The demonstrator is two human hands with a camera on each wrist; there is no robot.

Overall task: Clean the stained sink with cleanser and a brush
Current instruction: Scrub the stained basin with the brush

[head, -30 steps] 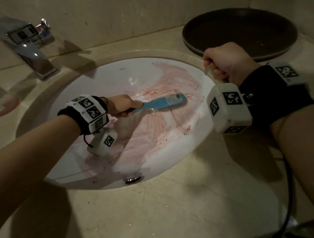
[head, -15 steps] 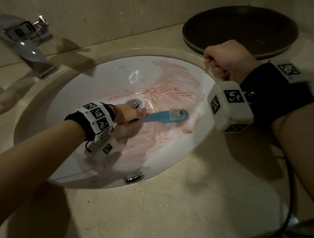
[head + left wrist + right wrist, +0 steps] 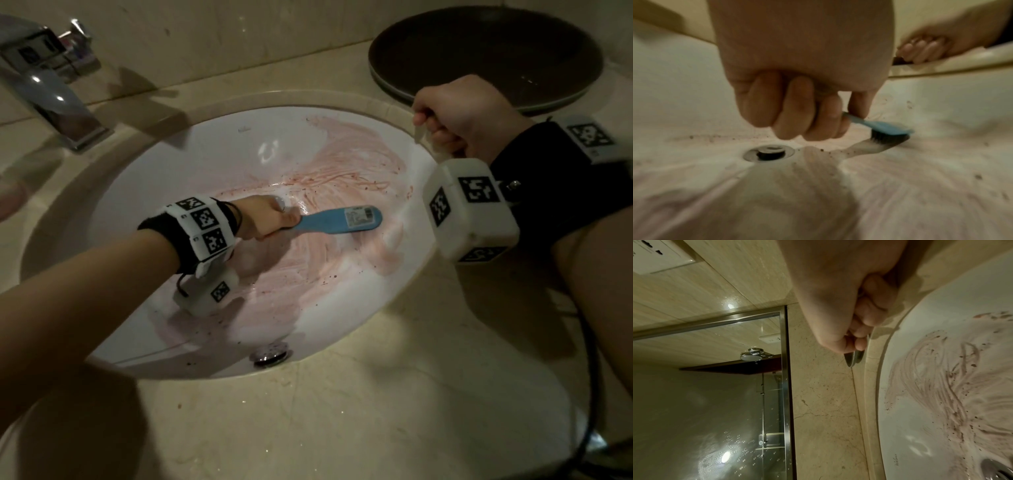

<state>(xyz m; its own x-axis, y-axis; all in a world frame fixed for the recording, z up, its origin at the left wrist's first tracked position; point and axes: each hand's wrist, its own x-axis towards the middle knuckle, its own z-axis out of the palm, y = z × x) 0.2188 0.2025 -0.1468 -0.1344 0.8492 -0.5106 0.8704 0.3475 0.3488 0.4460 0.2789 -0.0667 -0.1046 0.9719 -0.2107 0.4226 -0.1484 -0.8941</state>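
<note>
The white sink (image 3: 205, 154) carries pink-red smears (image 3: 342, 171) and dark specks across its right half and bottom. My left hand (image 3: 270, 219) is down in the bowl beside the drain (image 3: 768, 152) and grips the handle of a blue brush (image 3: 342, 219). The brush's dark bristles (image 3: 888, 138) press on the bowl's right slope. My right hand (image 3: 455, 113) is a closed fist resting on the sink's beige rim (image 3: 871, 386) at the far right. I see nothing in it.
A chrome faucet (image 3: 51, 92) stands at the back left. A dark round plate (image 3: 486, 51) lies on the counter just behind my right fist. A chrome fitting (image 3: 272, 354) sits at the bowl's near edge. A black cable (image 3: 589, 377) hangs from my right wrist.
My left hand has moved the brush head a little to the right and toward the near side over the smears. The right fist has stayed on the rim.
</note>
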